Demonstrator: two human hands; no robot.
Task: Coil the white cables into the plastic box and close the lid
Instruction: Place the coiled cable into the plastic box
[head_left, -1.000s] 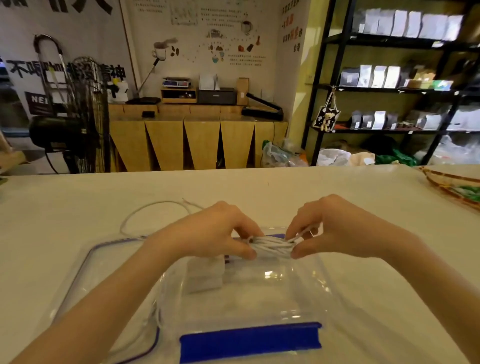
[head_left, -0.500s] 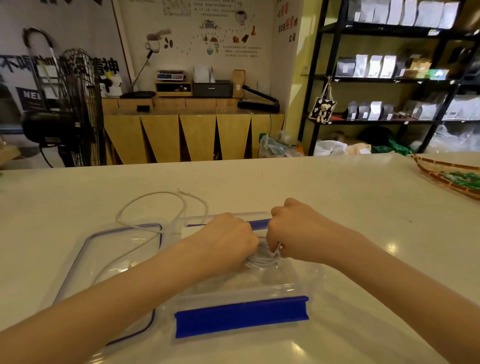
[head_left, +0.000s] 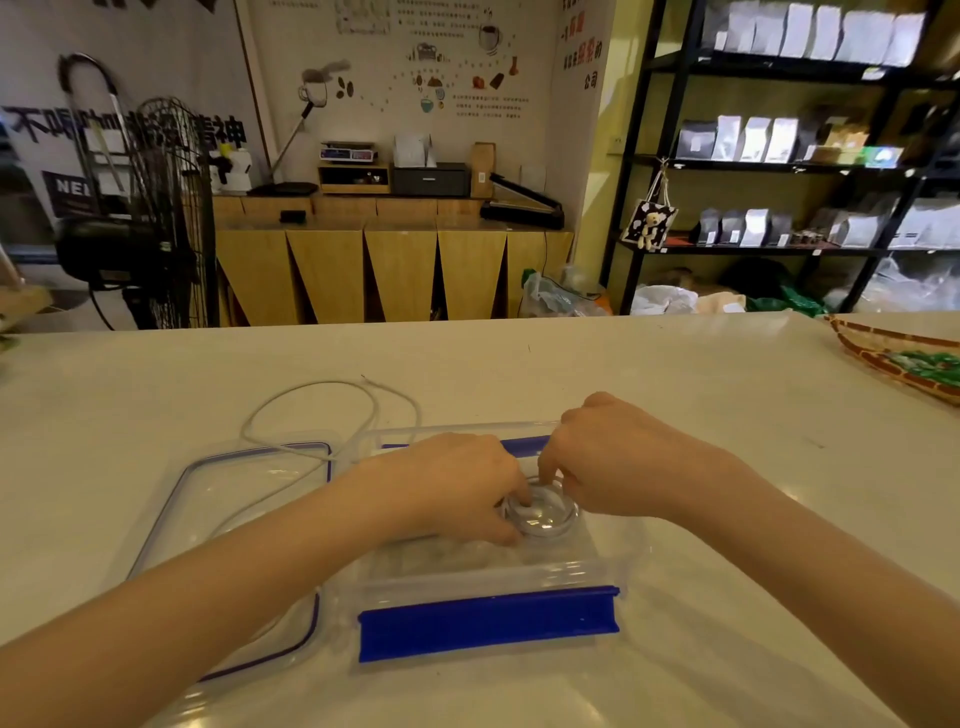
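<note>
A clear plastic box (head_left: 631, 551) with blue clasps stands open on the white table in front of me. A coiled white cable (head_left: 543, 514) lies inside it, near the middle. My left hand (head_left: 447, 488) presses its fingertips on the coil's left side. My right hand (head_left: 623, 462) pinches the coil's far right edge. The clear lid (head_left: 244, 499) with a blue seal lies flat to the left of the box. A second white cable (head_left: 322, 410) loops loosely on the table behind the lid and trails across it.
A woven basket (head_left: 904, 358) with green contents sits at the table's far right edge. Beyond the table are a standing fan (head_left: 156, 218), a wooden counter and black shelves with bags.
Both hands came down from above the box into it, carrying the bundled cable, which now lies as a round coil on the box floor. The view has tilted up slightly.
</note>
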